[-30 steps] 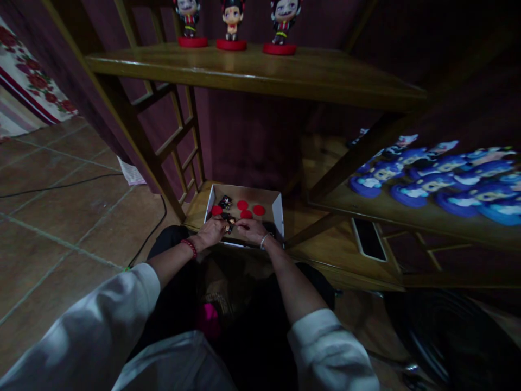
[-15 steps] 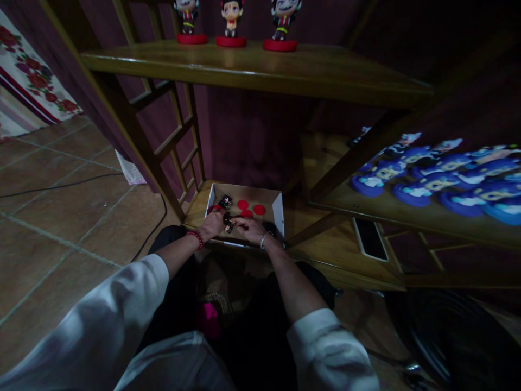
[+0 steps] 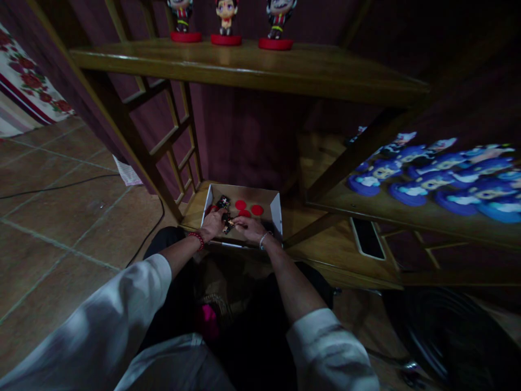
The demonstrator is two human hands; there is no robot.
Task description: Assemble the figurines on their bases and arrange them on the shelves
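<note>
Inside a shallow cardboard box (image 3: 277, 213), my left hand (image 3: 213, 224) is closed around a small dark figurine (image 3: 228, 225). My right hand (image 3: 250, 229) meets it from the other side, thumb and fingertips pinched at the figurine's edge. Fine details between the fingers are too small and dark to make out. Several red discs (image 3: 257, 209) lie flat in the box just beyond my hands. Another dark figurine (image 3: 223, 202) rests by the box's far left corner. Something dark beside my right wrist is hard to identify.
Three figurines on red bases, one in the middle (image 3: 226, 24), stand on the wooden shelf (image 3: 252, 65) above. Blue figurines (image 3: 431, 182) crowd the right shelf. A phone (image 3: 368, 238) lies right of the box. A black cable (image 3: 148, 241) runs over the tiled floor.
The view has shifted slightly. Both hands stay together over the box, and the figurine between them has turned or tilted a little.
</note>
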